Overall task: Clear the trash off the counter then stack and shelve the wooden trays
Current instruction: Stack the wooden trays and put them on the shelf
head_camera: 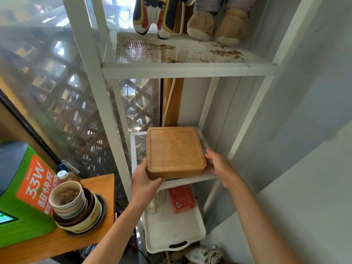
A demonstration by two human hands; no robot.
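The stack of wooden trays [176,152] sits on the middle mesh shelf [187,180] of the white rack [99,86]. How many trays are in the stack is hard to tell — only thin edges show. It lies flat, almost square, with its near left corner poking past the shelf edge. The left hand [143,181] grips that corner. The right hand [219,164] holds the right side, fingertips hidden behind the wood. Far left, a green box [22,197] reads "33W". The red pack [182,199] below has writing too blurry to read.
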